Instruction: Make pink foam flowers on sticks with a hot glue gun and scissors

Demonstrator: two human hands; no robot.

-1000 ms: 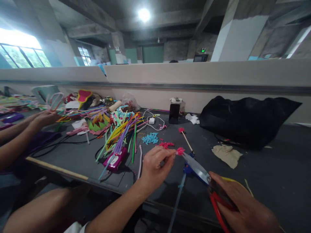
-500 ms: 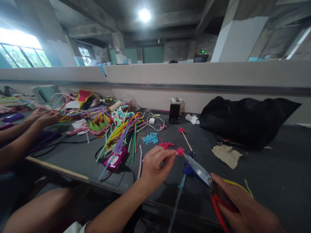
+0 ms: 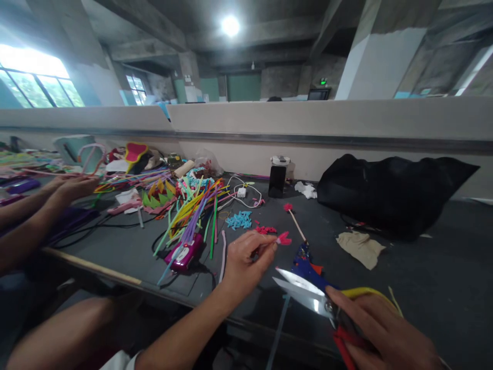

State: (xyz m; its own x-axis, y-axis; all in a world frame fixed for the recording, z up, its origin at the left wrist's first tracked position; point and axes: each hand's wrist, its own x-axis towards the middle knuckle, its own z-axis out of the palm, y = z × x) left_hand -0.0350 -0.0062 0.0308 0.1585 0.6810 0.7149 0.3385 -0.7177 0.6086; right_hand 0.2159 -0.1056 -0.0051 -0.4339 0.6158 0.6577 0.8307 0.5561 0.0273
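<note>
Between the thumb and fingers of my left hand point(image 3: 248, 257) is a small pink flower-like fuzzy piece point(image 3: 284, 238), its split end fanned out to the right. My right hand point(image 3: 381, 329) is wrapped round the red handles of a pair of scissors point(image 3: 308, 294). Their blades are a little apart and point left, below the pink piece and not touching it. Partly hidden behind the scissors lies a blue glue gun point(image 3: 306, 264) with a translucent stick point(image 3: 280, 329) trailing from it. Just beyond stands a thin stick point(image 3: 297, 225) tipped with a pink fuzzy ball point(image 3: 288, 207).
Loose blue pieces point(image 3: 239, 220) and pink pieces point(image 3: 265, 229) lie past my left hand. Coloured fuzzy stems point(image 3: 192, 216) spread over a purple device point(image 3: 185, 253). A phone point(image 3: 277, 181), a black bag point(image 3: 385, 195) and a beige cloth point(image 3: 360, 247) are farther back. Another person's hands point(image 3: 73, 187) work at left.
The scissors have drawn back down and left from the pink piece, and their blades have parted. My left hand has barely moved and still pinches the piece.
</note>
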